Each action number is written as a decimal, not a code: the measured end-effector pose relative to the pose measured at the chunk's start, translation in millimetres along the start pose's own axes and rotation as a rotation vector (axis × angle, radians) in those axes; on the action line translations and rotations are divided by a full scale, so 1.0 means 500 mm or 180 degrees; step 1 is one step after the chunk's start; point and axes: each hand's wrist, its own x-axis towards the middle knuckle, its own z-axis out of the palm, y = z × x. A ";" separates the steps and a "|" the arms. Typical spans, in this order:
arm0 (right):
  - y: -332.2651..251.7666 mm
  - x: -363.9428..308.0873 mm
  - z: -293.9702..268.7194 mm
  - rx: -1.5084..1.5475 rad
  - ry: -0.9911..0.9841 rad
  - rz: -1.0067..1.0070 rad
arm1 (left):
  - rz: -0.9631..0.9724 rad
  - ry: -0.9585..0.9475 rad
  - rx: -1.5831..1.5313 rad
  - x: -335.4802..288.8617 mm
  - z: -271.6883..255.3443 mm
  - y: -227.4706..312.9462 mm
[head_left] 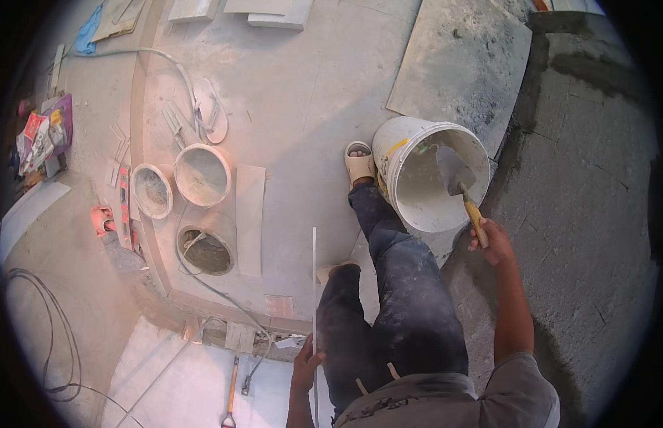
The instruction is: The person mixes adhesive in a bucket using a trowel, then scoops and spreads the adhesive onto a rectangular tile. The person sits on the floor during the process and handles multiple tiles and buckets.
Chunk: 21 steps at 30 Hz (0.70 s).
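My right hand (494,244) is closed round the yellowish wooden handle of a trowel (456,171). Its grey blade reaches into the mouth of a large white bucket (410,153), which is tipped on its side toward me. Pale residue coats the bucket's inner wall. Beside my left leg, my left hand (304,362) grips a long, thin, pale panel (315,285) that stands edge-on to the view. Its lower end runs out of the picture, and its full width cannot be made out. One sandalled foot is planted close against the bucket.
Three smaller buckets (203,175) stand at the left near a pale board (250,221). A dusty sheet (460,57) lies beyond the white bucket. A shovel (232,389), a hose (160,53), a sandal (212,110) and a red level (125,203) lie around; dark cables (57,314) loop at far left.
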 end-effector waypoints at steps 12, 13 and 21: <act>0.096 -0.058 0.075 -0.1756 0.0144 -0.1343 | 0.0504 0.0911 -0.0283 -0.097 -0.122 -0.433; 0.110 -0.081 0.120 -0.2223 -0.0282 -0.1613 | 0.0569 0.0924 -0.0327 -0.105 -0.139 -0.468; 0.332 -0.248 0.635 -0.3690 -0.1199 -0.2109 | 0.0602 0.1066 -0.1498 -0.150 -0.285 -0.656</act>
